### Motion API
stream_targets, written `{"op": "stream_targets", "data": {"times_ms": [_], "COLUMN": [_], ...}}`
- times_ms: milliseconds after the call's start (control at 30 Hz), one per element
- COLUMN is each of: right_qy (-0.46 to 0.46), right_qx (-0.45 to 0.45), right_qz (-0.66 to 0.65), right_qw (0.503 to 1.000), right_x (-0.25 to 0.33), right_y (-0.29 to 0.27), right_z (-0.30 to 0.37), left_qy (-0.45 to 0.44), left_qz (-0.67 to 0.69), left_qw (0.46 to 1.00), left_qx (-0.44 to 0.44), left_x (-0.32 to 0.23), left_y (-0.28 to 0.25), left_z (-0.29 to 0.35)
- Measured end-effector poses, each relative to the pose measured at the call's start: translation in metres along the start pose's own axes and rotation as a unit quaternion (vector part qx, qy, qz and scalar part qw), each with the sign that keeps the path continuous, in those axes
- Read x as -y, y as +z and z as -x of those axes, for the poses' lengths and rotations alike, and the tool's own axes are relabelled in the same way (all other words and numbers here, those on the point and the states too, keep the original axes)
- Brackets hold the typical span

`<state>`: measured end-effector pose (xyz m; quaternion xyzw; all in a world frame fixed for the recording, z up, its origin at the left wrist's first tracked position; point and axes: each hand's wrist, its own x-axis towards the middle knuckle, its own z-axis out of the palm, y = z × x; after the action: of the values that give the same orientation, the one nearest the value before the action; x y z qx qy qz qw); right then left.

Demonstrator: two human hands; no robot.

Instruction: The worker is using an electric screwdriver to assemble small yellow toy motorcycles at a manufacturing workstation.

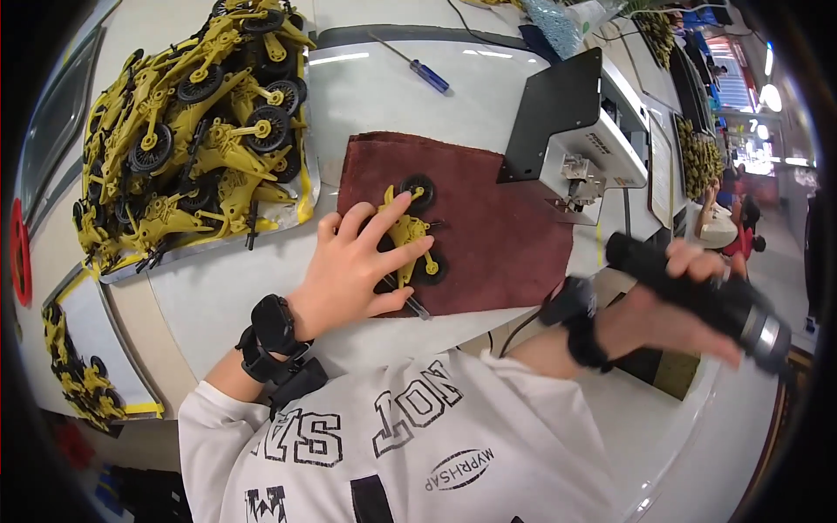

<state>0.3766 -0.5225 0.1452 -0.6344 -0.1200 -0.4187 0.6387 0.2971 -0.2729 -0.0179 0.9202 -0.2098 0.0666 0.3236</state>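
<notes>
1. The bench (366, 96) bears everything here; its smooth top looks likely to let unpadded things slide if knocked.
2. At ten o'clock, the tray (283, 220) carries a tall heap of yellow toy motorbikes (218, 131); a bump from the left elbow could topple a few.
3. The maroon cloth (497, 235), near the centre, could ruck up or shift under sideways pressure, taking its load along.
4. At two o'clock, the black-and-white machine (567, 139) overlaps the cloth's corner; a careless swing of the right arm might strike its metal fitting.
5. Toward three o'clock, the right hand (654, 318) grips a black cylindrical tool (676, 281), though blur hides the exact finger contact; a loose hold could drop it.
6. The left hand (353, 266) spreads its fingers over one toy motorbike (406, 232), which lies on the cloth just short of centre toward nine o'clock. Uneven pressure could tip it or bend thin parts; a slipping tool might catch the fingertips.
7. At twelve o'clock, the blue-handled screwdriver (429, 77) could roll if nudged.
</notes>
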Motion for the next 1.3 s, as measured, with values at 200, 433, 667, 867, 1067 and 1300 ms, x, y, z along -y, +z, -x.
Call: {"op": "stream_targets", "data": {"times_ms": [200, 433, 667, 867, 1067, 1300], "right_qy": [0.026, 0.149, 0.102, 0.073, 0.100, 0.101], "right_qx": [-0.058, 0.031, 0.325, 0.390, 0.398, 0.421], "right_qz": [0.076, -0.027, -0.266, -0.311, -0.309, -0.322], "right_qw": [0.995, 0.988, 0.902, 0.864, 0.858, 0.842], "right_x": [-0.051, -0.046, 0.009, -0.004, -0.009, -0.013], "right_y": [0.011, 0.015, 0.033, 0.044, 0.051, 0.051], "right_z": [-0.025, 0.005, 0.105, 0.120, 0.130, 0.133], "left_qy": [0.013, 0.015, 0.019, 0.018, 0.022, 0.020], "left_qz": [0.004, 0.018, 0.032, 0.041, 0.052, 0.061], "left_qw": [1.000, 1.000, 0.999, 0.999, 0.998, 0.998], "left_qx": [-0.008, -0.016, -0.010, -0.019, -0.012, -0.020], "left_x": [0.001, 0.007, 0.006, 0.008, 0.010, 0.010], "left_y": [0.001, 0.000, -0.001, -0.001, -0.001, 0.002], "left_z": [-0.004, 0.002, 0.000, 0.003, 0.004, 0.006]}}
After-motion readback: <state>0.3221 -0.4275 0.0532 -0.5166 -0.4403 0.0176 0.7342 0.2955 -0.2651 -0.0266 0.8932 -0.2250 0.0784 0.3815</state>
